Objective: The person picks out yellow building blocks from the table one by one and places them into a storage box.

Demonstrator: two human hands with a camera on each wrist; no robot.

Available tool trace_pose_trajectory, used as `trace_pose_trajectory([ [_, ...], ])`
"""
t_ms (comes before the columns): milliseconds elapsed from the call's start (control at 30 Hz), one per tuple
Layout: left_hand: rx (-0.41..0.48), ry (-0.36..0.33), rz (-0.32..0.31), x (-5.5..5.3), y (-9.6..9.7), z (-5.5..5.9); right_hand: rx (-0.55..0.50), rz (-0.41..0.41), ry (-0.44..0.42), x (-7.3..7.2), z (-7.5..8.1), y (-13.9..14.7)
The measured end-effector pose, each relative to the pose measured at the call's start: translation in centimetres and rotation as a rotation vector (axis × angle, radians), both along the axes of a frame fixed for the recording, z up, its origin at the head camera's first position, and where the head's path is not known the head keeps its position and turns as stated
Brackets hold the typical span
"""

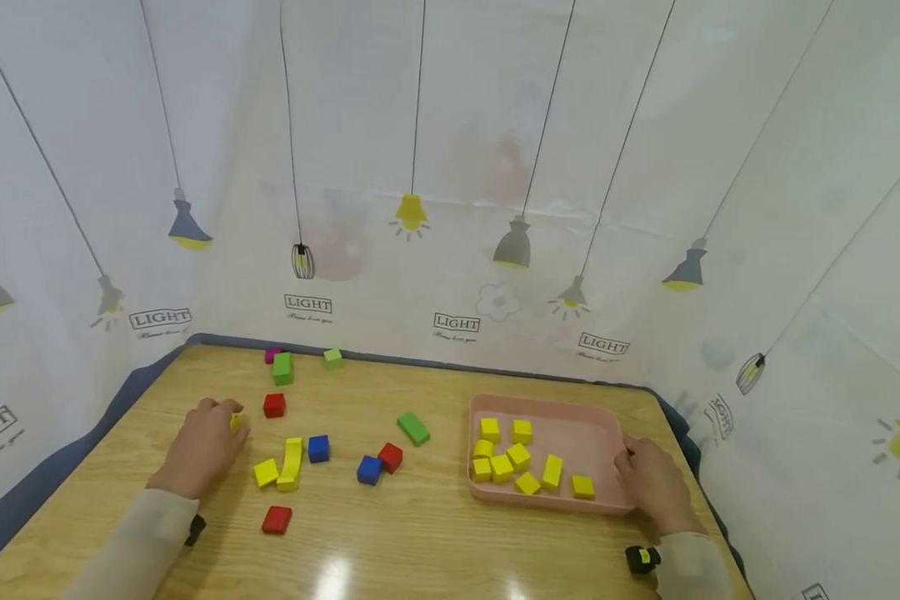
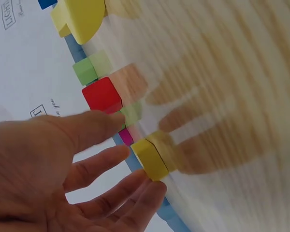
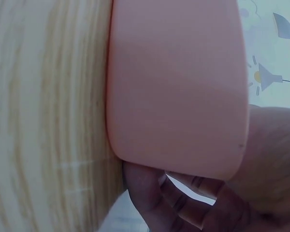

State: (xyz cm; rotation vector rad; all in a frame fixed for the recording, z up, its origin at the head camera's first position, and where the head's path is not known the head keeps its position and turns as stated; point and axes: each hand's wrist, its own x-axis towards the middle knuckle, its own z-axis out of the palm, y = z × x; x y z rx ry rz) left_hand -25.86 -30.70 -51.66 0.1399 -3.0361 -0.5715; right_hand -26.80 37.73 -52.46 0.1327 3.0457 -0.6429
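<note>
My left hand (image 1: pixel 206 442) is at the left of the table, its fingertips right at a yellow block (image 2: pixel 152 159) that it partly covers in the head view. In the left wrist view the thumb stands apart from this block, over a red block (image 2: pixel 102 94) and a green one behind. At the right, my right hand (image 1: pixel 656 483) grips the end of a pink tray (image 1: pixel 600 450), its fingers bent against the end wall in the right wrist view. Several yellow blocks (image 1: pixel 551 472) lie in the tray, mostly in its left half.
Right of the left hand lie a yellow cube (image 1: pixel 266 473), a curved yellow block (image 1: pixel 291 462) and blue cubes (image 1: pixel 318 448). A flat red block (image 1: pixel 277 520) lies nearer. Between there and the tray is a green block (image 1: pixel 414 428). Printed cloth (image 1: pixel 390 292) hangs behind the table.
</note>
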Motion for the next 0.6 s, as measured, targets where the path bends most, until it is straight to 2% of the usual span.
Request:
trace_pose_trajectory([
  [133, 0.008, 0.026, -0.009, -0.2, -0.2, -0.1, 0.002, 0.0, -0.001, 0.0, 0.1, 0.0],
  [467, 0.041, -0.029, -0.01, 0.0, 0.3, 0.5, 0.006, 0.003, 0.003, 0.0, 0.1, 0.0],
  [600, 0.054, -0.026, -0.021, 0.2, 1.0, 0.8, 0.004, -0.004, 0.006, 0.1, 0.0, 0.0],
])
